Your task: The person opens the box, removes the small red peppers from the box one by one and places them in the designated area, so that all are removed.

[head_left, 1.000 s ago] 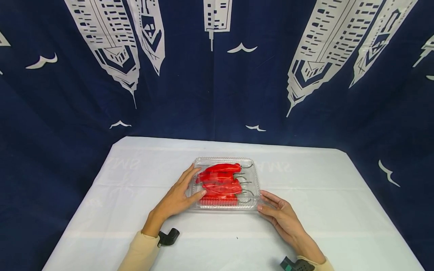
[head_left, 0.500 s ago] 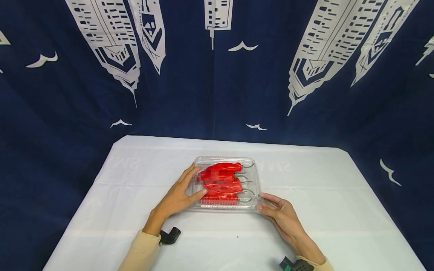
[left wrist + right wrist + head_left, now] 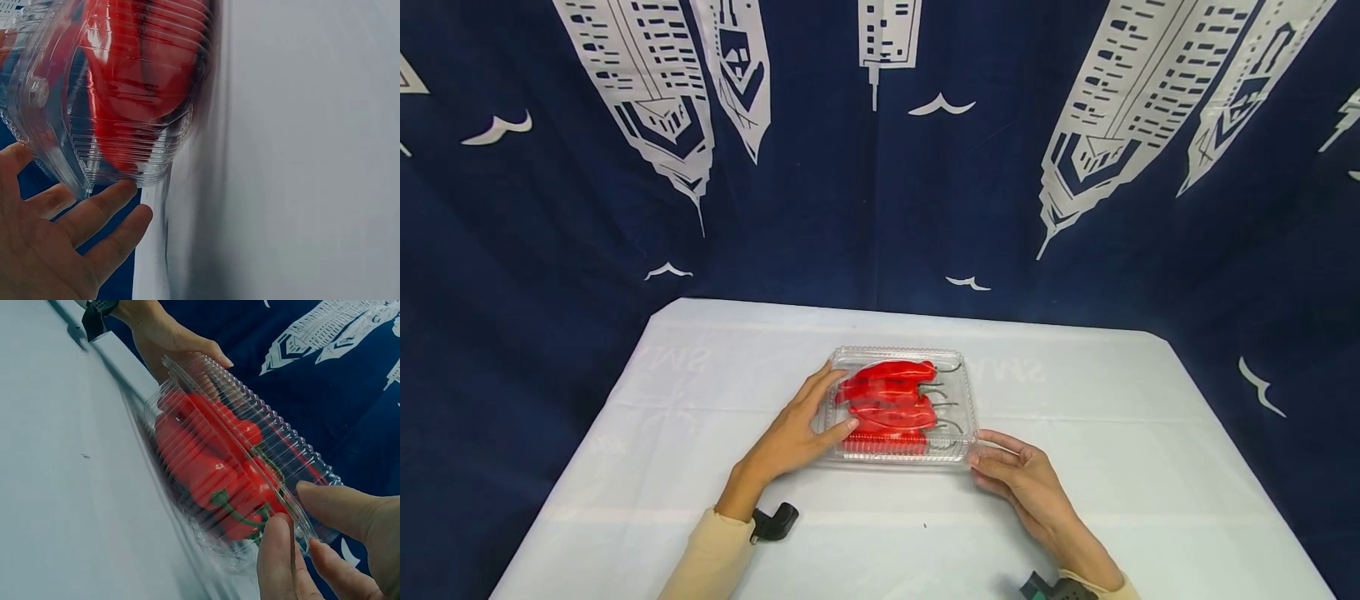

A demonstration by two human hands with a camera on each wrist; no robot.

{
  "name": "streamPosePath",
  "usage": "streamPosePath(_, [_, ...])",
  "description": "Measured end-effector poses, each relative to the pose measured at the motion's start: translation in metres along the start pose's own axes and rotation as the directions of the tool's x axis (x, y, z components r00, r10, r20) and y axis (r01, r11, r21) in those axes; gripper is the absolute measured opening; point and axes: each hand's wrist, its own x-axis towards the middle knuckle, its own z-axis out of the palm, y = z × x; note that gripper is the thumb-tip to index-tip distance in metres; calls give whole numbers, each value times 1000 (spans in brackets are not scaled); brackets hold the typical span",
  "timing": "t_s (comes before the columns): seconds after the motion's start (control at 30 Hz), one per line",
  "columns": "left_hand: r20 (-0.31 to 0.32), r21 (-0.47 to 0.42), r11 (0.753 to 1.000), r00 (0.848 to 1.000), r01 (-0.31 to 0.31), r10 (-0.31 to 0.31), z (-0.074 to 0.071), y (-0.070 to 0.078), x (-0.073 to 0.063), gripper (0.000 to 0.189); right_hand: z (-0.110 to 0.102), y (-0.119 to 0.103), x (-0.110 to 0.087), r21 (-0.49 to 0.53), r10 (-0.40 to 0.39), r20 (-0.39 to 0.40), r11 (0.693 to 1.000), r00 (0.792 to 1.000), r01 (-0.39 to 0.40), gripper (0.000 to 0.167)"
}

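1. Starting at the far left and running across the whole back is a dark blue cloth (image 3: 820, 208), printed with white buildings and birds.
2. The white-covered desk (image 3: 1120, 467) stretches in front of it, narrower at its far edge.
3. A beige sleeve (image 3: 707, 558) comes in from the lower left, with a black device (image 3: 775, 523) at the wrist.
4. The left hand (image 3: 786, 446) rests against the box's left side. Its fingers (image 3: 119, 239) are spread and fairly straight, touching rather than clenched, and the thumb lies over the near left part.
5. The clear plastic box (image 3: 904, 460) sits in the middle of the desk, between both hands.
6. Red peppers (image 3: 891, 415) lie side by side inside it, their green stems (image 3: 220, 498) toward the right.
7. A small dark speck (image 3: 925, 526) is on the desk nearer the person.
8. The right hand (image 3: 1022, 479) pinches the rim at the box's near right corner, thumb on one face and fingers on the other.
9. Another dark device (image 3: 1060, 588) sits at the right wrist.
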Motion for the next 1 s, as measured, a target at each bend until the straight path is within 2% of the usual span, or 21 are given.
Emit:
streamPosePath(0.33, [-1, -8, 1000, 1000, -8, 8, 0, -1, 0, 80, 3, -1, -4, -33, 2, 17, 999, 1000, -1, 67])
streamPosePath(0.6, [-4, -3, 1000, 1000, -19, 19, 1, -1, 0, 80, 5, 3, 1, -90, -77, -72, 993, 994, 70, 61])
streamPosePath(0.73, [-12, 5, 1000, 1000, -19, 19, 0, -1, 0, 80, 6, 5, 3, -109, -110, -73, 989, 991, 101, 58])
streamPosePath(1.0, [-10, 0, 1000, 1000, -18, 18, 2, -3, 1, 80, 5, 5, 3, -100, -127, -49, 987, 991, 122, 57])
